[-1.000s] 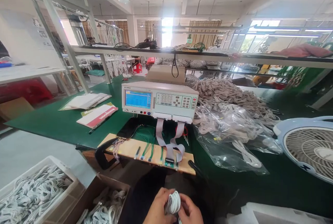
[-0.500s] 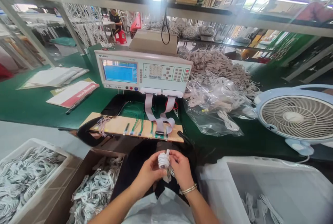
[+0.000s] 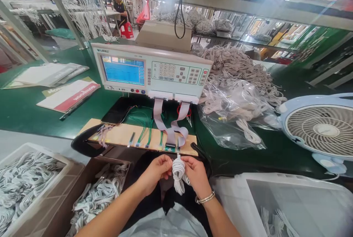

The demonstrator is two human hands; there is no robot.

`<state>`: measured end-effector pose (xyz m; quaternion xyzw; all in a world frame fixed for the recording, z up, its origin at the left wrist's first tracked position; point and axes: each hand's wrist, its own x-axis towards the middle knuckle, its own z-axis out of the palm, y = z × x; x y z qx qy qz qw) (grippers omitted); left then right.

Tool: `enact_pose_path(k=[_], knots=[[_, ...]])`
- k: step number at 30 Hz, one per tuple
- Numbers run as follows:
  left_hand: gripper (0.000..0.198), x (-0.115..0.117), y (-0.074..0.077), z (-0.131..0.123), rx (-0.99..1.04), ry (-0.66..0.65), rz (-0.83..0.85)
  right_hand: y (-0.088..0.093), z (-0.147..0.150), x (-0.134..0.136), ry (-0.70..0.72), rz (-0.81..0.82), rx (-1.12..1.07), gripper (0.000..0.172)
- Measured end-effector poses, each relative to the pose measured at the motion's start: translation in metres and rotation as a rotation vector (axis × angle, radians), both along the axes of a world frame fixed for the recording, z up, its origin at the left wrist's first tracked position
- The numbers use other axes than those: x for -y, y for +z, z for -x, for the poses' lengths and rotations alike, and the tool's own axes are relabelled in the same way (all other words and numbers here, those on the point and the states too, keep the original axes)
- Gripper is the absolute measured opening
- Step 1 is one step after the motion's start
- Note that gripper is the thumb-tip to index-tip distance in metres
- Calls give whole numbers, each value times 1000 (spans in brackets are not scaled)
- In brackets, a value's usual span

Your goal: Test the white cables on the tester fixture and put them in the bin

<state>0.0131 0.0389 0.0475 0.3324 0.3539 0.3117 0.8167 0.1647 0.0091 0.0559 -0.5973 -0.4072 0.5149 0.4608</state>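
Both hands met low at the near edge of the scene, just in front of the wooden fixture board (image 3: 138, 137) that lay on the green counter (image 3: 24, 112). The left hand (image 3: 156, 171) was closed around the left side of a coiled white cable (image 3: 178, 172), and the right hand (image 3: 196, 176) was closed on its right side, so the bundle sat pinched between the two sets of fingers. The coil hung with its long axis roughly upright, its loops drooping toward the person and one plug end pointing up and away, toward the connector (image 3: 171, 148) at the board's near edge. That plug tip stood just short of the connector, almost touching; neither hand was clearly nearer. Beyond the board sat the tester (image 3: 150, 71) with its blue screen. A cardboard box (image 3: 96, 193) of more cables lay near left, a white bin (image 3: 289, 200) near right.
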Motion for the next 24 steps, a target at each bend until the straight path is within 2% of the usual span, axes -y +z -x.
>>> enact_pose_path(k=[4, 9, 12, 15, 19, 24], knots=[[25, -5, -3, 2, -28, 61, 107, 0, 5, -3, -28, -20, -115, 31], [22, -11, 4, 9, -41, 67, 184, -4, 11, -4, -118, -61, -202, 32], [20, -10, 7, 3, -69, 131, 205, -1, 8, -2, -42, -80, -189, 29], [21, -5, 7, -8, -77, 252, 195, 3, 3, 1, 46, -97, -155, 30], [25, 3, 4, -19, -2, 433, 175, 4, 0, 7, 54, -128, -51, 35], [23, 2, 4, -18, 21, 400, 211, -1, 0, 10, 54, -126, -19, 35]])
